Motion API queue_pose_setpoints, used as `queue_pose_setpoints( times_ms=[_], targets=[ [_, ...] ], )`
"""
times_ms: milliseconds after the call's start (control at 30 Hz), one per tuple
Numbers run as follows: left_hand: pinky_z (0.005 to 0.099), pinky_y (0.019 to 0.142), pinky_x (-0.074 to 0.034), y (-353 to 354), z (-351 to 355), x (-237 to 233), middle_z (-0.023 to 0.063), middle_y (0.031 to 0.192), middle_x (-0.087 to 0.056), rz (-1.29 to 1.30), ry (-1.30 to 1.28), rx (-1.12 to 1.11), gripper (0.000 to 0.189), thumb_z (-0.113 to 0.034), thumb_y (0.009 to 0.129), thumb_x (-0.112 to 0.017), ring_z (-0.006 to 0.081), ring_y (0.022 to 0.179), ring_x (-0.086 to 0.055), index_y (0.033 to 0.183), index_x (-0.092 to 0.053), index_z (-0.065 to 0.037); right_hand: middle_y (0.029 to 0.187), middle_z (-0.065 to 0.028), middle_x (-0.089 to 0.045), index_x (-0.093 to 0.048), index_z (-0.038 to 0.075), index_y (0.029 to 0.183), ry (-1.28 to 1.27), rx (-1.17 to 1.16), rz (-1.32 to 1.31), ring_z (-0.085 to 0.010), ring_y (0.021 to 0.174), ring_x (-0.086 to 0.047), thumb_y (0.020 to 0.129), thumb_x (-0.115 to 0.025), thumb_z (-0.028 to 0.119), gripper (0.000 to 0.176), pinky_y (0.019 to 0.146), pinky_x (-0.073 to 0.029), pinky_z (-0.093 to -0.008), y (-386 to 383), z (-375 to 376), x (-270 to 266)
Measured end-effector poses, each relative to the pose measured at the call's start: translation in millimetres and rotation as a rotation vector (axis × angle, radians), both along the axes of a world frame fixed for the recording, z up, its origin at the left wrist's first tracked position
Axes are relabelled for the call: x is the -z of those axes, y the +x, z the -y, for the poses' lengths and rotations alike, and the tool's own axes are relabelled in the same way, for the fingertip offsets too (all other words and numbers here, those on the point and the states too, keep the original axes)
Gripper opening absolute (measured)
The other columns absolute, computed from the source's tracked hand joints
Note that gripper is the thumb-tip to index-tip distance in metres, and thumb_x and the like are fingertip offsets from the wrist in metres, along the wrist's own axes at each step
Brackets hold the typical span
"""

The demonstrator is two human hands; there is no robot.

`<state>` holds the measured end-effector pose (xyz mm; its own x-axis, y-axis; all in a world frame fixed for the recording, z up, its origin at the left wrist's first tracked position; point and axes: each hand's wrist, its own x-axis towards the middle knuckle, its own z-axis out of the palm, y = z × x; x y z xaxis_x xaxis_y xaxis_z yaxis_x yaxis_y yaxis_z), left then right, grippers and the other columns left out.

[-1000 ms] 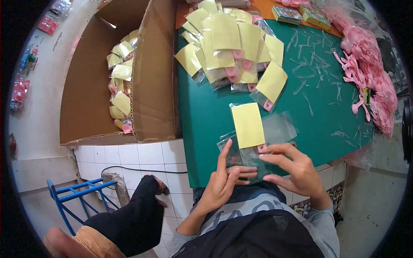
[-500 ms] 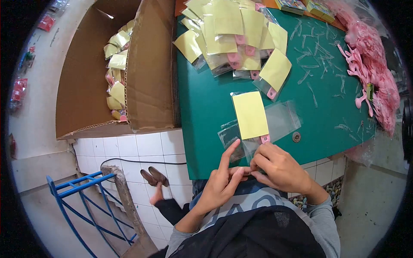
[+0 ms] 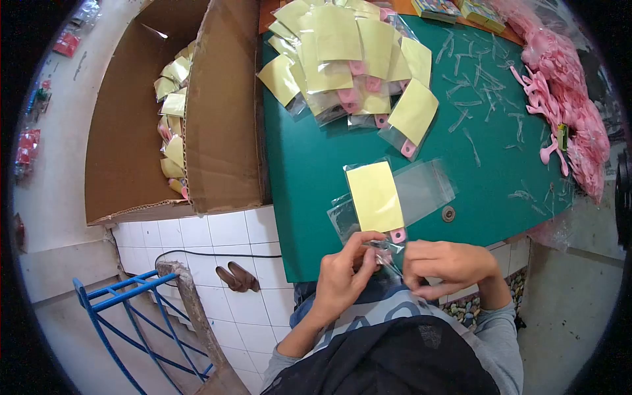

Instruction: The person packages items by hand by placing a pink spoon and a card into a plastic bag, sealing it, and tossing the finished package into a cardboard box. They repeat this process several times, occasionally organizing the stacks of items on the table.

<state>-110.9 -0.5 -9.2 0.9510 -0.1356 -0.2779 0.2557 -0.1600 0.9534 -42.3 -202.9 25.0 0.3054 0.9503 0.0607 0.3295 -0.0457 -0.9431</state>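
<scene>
A yellow card in a clear bag (image 3: 374,197), with a pink piece at its lower end, lies near the front edge of the green table (image 3: 309,158). Beneath it are empty clear bags (image 3: 424,189). My left hand (image 3: 347,273) pinches the clear plastic flap (image 3: 384,246) just below the pink piece. Beside it on the right, my right hand (image 3: 447,268) has its fingers curled at the plastic; whether they grip it is unclear. Behind the card is a heap of packed yellow cards (image 3: 339,36) with pink pieces.
A cardboard box (image 3: 227,112) at the left holds more packed yellow cards (image 3: 174,104). Clear plastic strips (image 3: 484,79) are scattered over the table's right part, next to a pile of pink items (image 3: 569,85). Small colourful boxes (image 3: 482,14) stand at the back.
My hands have moved apart a little, and the left hand has gone from pointing a finger to pinching the flap. The foot near the brown shoes is out of view.
</scene>
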Motion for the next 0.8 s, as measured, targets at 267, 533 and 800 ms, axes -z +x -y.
queue_pose_setpoints(
  times_ms=[267, 533, 800],
  targets=[
    [0.0253, 0.071, -0.054, 2, -8, 2, 0.0116, 0.093, -0.066, -0.083, -0.139, 0.081, 0.021, -0.001, 0.093, -0.044, 0.0164, 0.087, -0.066, 0.108, -0.058, 0.004, 0.087, -0.0071, -0.057, -0.055, 0.006, 0.089, -0.273, 0.896, 0.185, -0.0205, 0.074, -0.051, 0.086, -0.053, 0.016, 0.011, 0.066, -0.041, -0.0332, 126, 196, -28],
    [0.0258, 0.074, -0.052, -3, -11, 5, 0.0106, 0.102, -0.064, -0.164, -0.305, -0.013, 0.023, -0.003, 0.093, -0.045, 0.0167, 0.093, -0.064, 0.111, -0.059, 0.004, 0.110, -0.0168, -0.048, -0.049, 0.005, 0.110, -0.515, 0.849, 0.959, -0.0363, 0.103, -0.048, 0.068, -0.062, 0.001, 0.045, 0.093, -0.037, -0.0450, 39, 83, -19],
    [0.0263, 0.079, -0.050, -7, -24, -9, 0.0103, 0.104, -0.063, -0.165, -0.346, 0.071, 0.021, 0.002, 0.091, -0.045, 0.0136, 0.093, -0.061, 0.108, -0.058, 0.003, 0.095, -0.0082, -0.049, -0.063, 0.008, 0.083, -0.045, 0.754, 0.594, -0.0217, 0.073, -0.054, 0.066, -0.074, 0.007, 0.021, 0.061, -0.046, -0.0308, -34, -9, 38]
  ],
)
